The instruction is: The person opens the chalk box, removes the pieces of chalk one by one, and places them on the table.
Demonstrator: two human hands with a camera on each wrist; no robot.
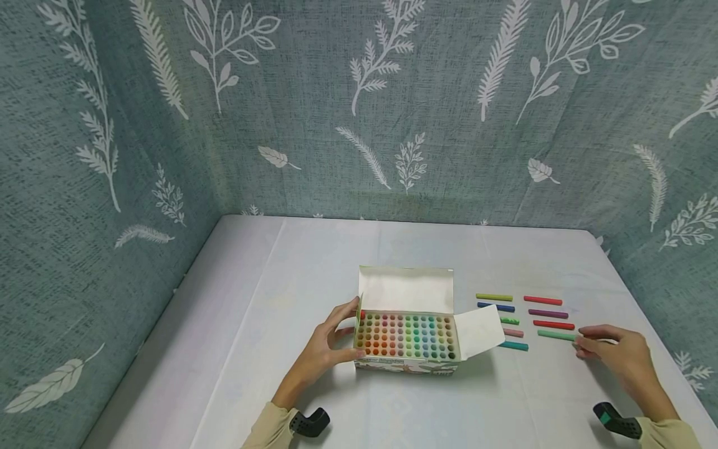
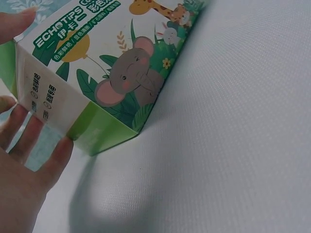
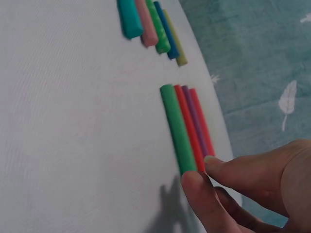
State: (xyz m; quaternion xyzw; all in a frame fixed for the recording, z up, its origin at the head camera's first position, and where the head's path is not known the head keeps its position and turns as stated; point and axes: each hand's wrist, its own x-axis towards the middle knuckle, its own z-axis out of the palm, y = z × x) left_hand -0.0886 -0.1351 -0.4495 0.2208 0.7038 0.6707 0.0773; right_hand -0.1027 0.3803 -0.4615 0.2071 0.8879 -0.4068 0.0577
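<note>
A cardboard box of chalk (image 1: 409,366) stands open on the table, packed with rows of coloured round ends. My left hand (image 1: 316,355) grips its left end, thumb at the front corner and fingers toward the back. In the left wrist view the box's side (image 2: 131,73) shows a cartoon elephant. Over to the right, my right hand (image 1: 622,355) pinches the near end of a green chalk stick (image 3: 177,126) between thumb and finger. That stick lies alongside a red chalk (image 1: 554,325), a purple chalk (image 1: 548,313) and another red chalk (image 1: 543,300).
Between box and right hand lies a second column of chalk, with a yellow-green stick (image 1: 494,297) farthest and a teal stick (image 1: 514,345) nearest. The box's right flap (image 1: 479,332) overhangs some of them. Behind rises a leaf-patterned cloth (image 1: 314,125).
</note>
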